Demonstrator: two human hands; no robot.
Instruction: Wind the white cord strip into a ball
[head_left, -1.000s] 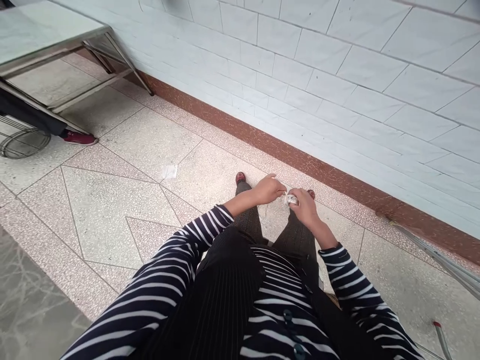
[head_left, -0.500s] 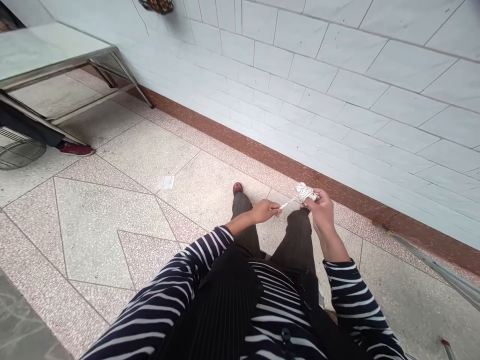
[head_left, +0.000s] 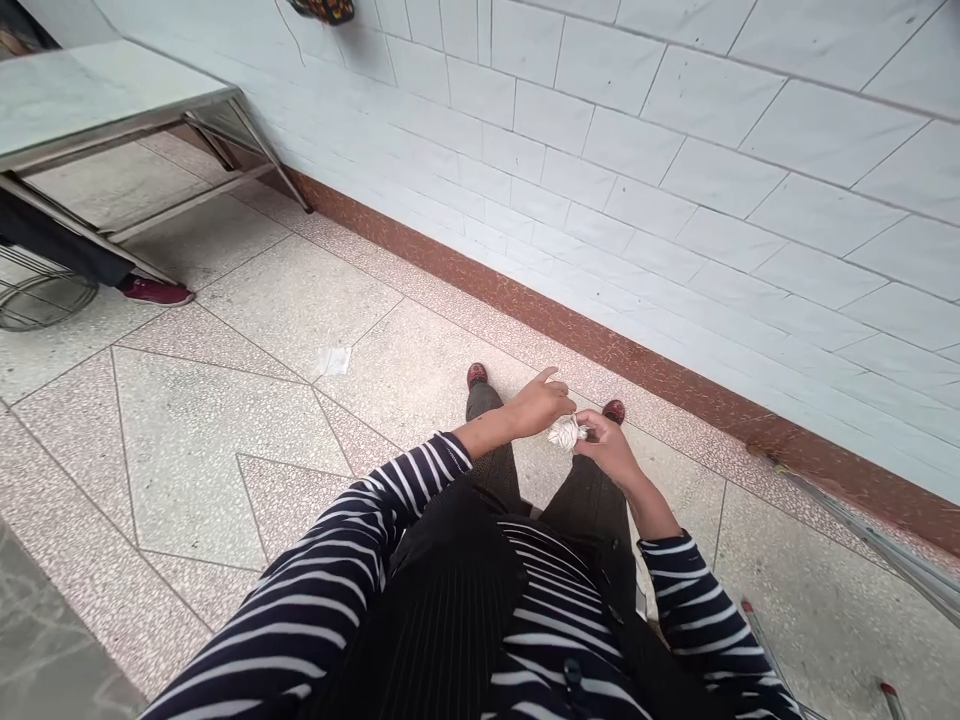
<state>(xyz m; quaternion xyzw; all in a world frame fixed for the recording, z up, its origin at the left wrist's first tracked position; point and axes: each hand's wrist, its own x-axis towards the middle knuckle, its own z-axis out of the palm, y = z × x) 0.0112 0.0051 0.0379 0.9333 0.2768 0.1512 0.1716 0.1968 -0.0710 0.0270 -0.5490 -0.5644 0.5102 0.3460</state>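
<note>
From my seat I have two hands in view and one bundle of white cord (head_left: 564, 433) between them, up off the floor, just left of the right hand (head_left: 611, 452), whose thumb and fingers are pinched on it. The left hand (head_left: 541, 406) has its fingers half curled right beside the bundle; whether it grips a strand I can't tell. I read the step in hand as working the cord with the fingertips, and the next move calls for a steady right pinch while the left fingers pick at a strand. Counting the rest: one white scrap (head_left: 334, 360) on the floor, well left of the left hand; farther left, one table (head_left: 97, 80), one wire basket (head_left: 49, 300) and one red shoe (head_left: 159, 291) on another person; two red-capped tubes (head_left: 889, 689), right of the right hand and nearer the body.
</note>
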